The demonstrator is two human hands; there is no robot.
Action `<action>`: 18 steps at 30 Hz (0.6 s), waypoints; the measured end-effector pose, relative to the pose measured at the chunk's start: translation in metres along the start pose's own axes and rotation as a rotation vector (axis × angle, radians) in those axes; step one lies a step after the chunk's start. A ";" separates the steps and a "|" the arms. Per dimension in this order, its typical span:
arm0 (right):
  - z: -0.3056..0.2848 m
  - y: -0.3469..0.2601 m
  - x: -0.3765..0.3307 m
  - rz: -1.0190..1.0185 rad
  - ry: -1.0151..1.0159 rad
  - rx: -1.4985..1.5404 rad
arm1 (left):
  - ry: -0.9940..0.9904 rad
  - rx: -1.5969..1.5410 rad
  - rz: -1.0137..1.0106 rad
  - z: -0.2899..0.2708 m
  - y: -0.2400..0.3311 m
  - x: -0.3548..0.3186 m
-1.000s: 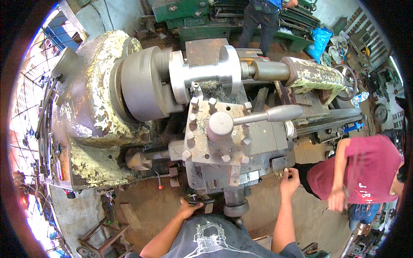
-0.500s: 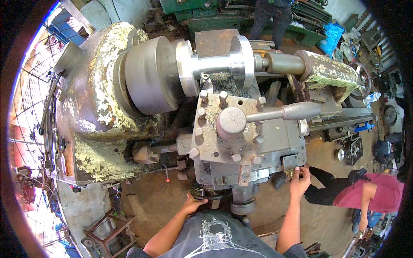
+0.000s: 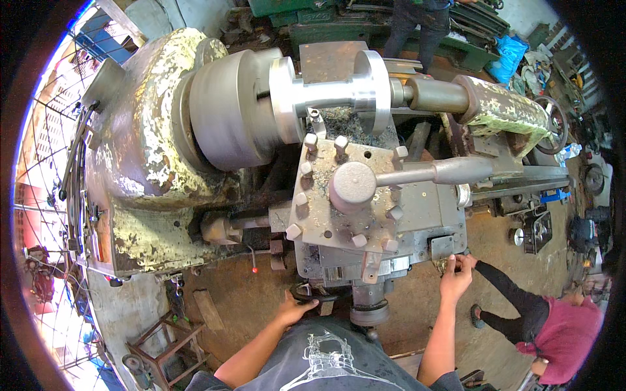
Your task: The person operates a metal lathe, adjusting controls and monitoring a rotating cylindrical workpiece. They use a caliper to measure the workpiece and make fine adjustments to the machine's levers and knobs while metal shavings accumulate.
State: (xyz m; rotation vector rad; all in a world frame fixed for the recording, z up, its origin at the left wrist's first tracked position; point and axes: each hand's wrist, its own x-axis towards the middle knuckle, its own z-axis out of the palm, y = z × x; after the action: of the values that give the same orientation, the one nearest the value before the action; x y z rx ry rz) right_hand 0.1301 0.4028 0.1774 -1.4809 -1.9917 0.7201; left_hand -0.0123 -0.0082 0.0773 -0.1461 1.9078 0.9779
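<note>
I note lathe headstock [image 3: 130, 163], left of frame: yellowed cream paint, flaked to grey-brown patches. Chuck [image 3: 228, 107] dull grey; workpiece [image 3: 332, 88], upper centre, bright silver. Tool post [image 3: 355, 189] grey steel, speckled with chips. Crouching person's shirt [image 3: 564, 339], lower right, magenta. Bag [image 3: 512, 55], upper right, blue.

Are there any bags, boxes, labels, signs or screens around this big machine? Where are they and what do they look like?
Blue plastic bag: crumpled, shiny, on the floor at top right, behind the lathe.
Labels, signs, screens: none can be made out.
</note>
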 end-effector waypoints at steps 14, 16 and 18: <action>0.001 -0.006 -0.001 -0.026 0.029 -0.025 | -0.074 0.215 0.112 0.004 0.032 -0.008; 0.002 -0.004 0.000 -0.015 0.024 -0.018 | -0.070 0.180 0.108 0.004 0.027 -0.005; 0.003 -0.003 0.000 -0.015 0.025 -0.011 | -0.073 0.144 0.100 0.004 0.018 -0.001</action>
State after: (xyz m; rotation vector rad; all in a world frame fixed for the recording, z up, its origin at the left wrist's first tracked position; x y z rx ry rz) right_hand 0.1258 0.4015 0.1773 -1.4725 -1.9889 0.6825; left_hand -0.0173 0.0060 0.0873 0.0688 1.9258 0.8954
